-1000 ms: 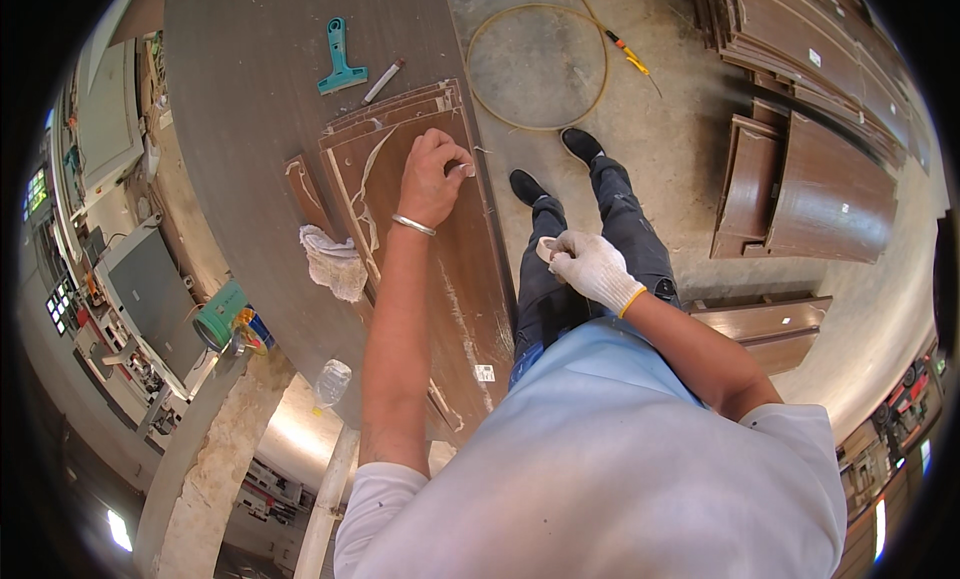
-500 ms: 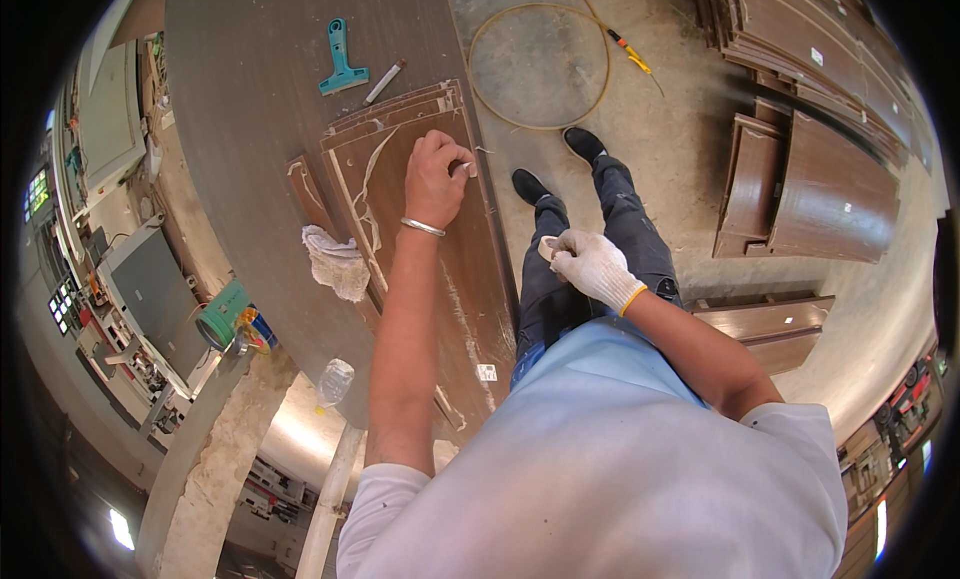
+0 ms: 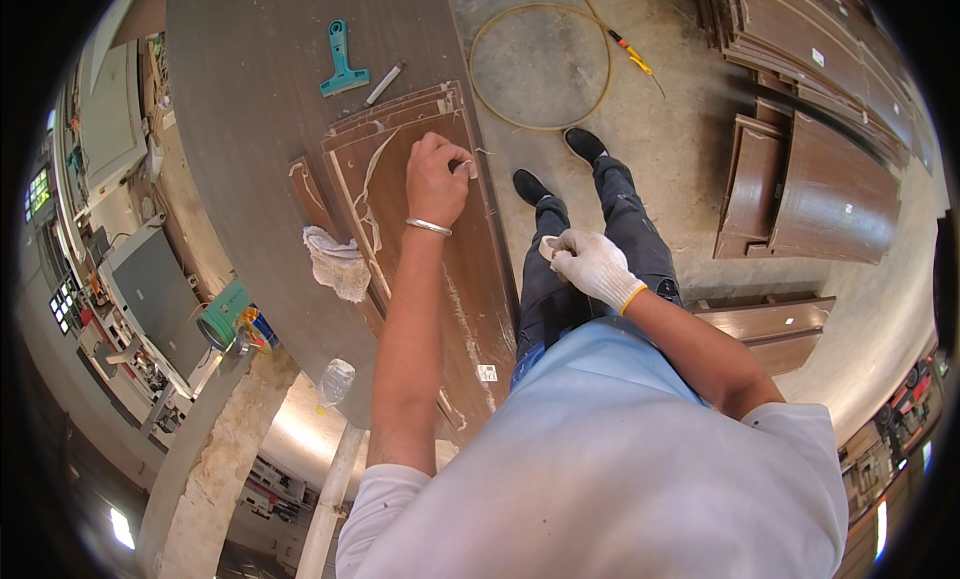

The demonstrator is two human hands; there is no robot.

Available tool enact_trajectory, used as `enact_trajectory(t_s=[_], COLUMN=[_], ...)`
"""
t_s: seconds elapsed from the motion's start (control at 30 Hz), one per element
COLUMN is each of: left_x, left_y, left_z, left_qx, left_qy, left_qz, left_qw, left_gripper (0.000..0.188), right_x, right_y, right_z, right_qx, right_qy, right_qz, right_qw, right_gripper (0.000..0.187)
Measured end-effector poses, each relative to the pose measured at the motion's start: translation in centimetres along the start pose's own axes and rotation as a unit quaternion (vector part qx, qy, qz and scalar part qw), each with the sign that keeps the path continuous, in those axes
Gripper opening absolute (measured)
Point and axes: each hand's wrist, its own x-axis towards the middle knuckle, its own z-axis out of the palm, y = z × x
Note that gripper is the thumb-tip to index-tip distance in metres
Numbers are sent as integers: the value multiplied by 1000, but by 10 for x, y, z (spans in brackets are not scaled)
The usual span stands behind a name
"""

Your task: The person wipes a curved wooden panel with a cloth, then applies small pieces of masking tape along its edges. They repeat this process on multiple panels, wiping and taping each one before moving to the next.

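Since the earlier frame, the bare left hand (image 3: 438, 182) has moved slightly to the right over the brown panel (image 3: 468, 289), its forearm swinging with it; the gloved right hand (image 3: 595, 266) stays in front of the thighs. Fingers of the left hand are curled, thumb and forefinger pinching a small pale scrap (image 3: 472, 169); whether that hand touches the panel, I cannot tell. The right hand grips a whitish roll (image 3: 547, 248), held above the legs, clear of the table (image 3: 260, 129).

The panel lies on top of a stack at the table's right edge. A loose, curling pale strip (image 3: 373, 164) lies on its left part, and a white label (image 3: 487, 373) sits near its lower end.

Containers stand to the lower left. A clear plastic bottle (image 3: 337, 381) is at the table's near edge; it looks see-through, but its contents cannot be made out. Further left, a green tub (image 3: 222, 316) is just beside a blue and yellow can (image 3: 262, 331); what either holds is not visible.

Left of the stack is a crumpled white cloth (image 3: 337, 266). Beyond its far end lie a teal scraper (image 3: 345, 77) and a slim marker (image 3: 386, 83). On the floor (image 3: 650, 149), a yellowish hose (image 3: 541, 129) is coiled.
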Motion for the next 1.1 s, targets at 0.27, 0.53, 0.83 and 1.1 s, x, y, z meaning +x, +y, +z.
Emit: enact_trajectory(t_s=[0.27,0.53,0.83,1.1], left_x=[6,23,41,23], left_y=[7,3,-4,12], left_z=[-1,-7,-11,-10], left_qx=[37,102,9,170], left_qy=[3,-52,4,-31], left_qz=[-31,-59,-227,-213], left_qw=[999,992,974,962], left_gripper=[12,17,37,62], right_x=[4,6,7,4], right_y=[1,3,4,2], right_z=[-2,1,-2,-8], right_qx=[-7,-1,21,19], right_qy=[-23,-16,-5,-2], right_qz=[16,18,15,8], right_qw=[1000,1000,1000,1000], right_gripper=[48,40,36,35])
